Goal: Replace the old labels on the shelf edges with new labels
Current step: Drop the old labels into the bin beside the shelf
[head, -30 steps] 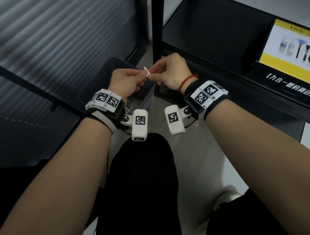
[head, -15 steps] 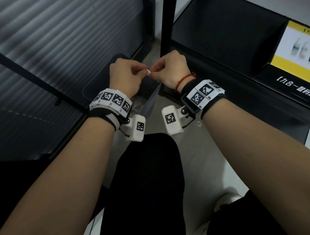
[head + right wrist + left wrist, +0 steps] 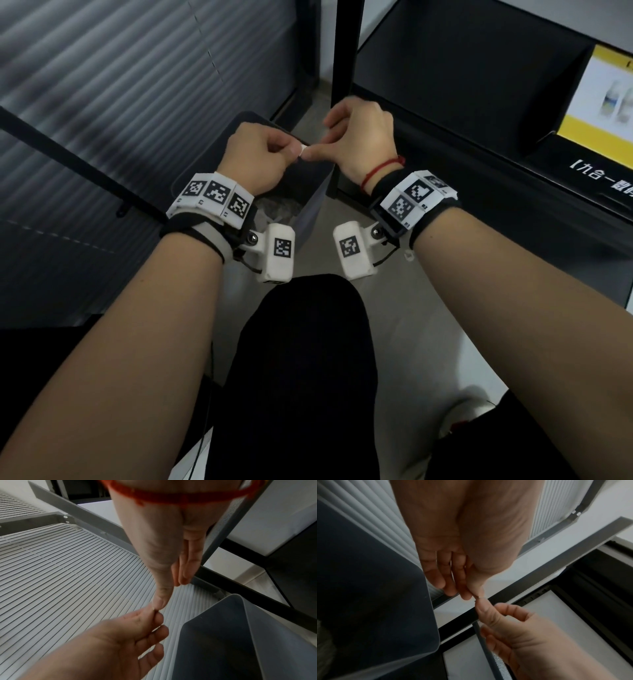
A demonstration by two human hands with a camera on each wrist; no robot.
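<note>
Both hands meet mid-frame above the grey bin (image 3: pixel 310 202). The left hand (image 3: pixel 255 159) and right hand (image 3: pixel 361 142) each have their grip pinched on one small white label (image 3: pixel 303 151)

Pale floor (image 3: pixel 394 342), grey bin (image 3: pixel 318 202) standing on it

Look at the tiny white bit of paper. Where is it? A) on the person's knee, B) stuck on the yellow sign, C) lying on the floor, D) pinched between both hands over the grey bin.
D: the head view shows the white scrap pinched between the left hand and right hand, above the grey bin.
</note>
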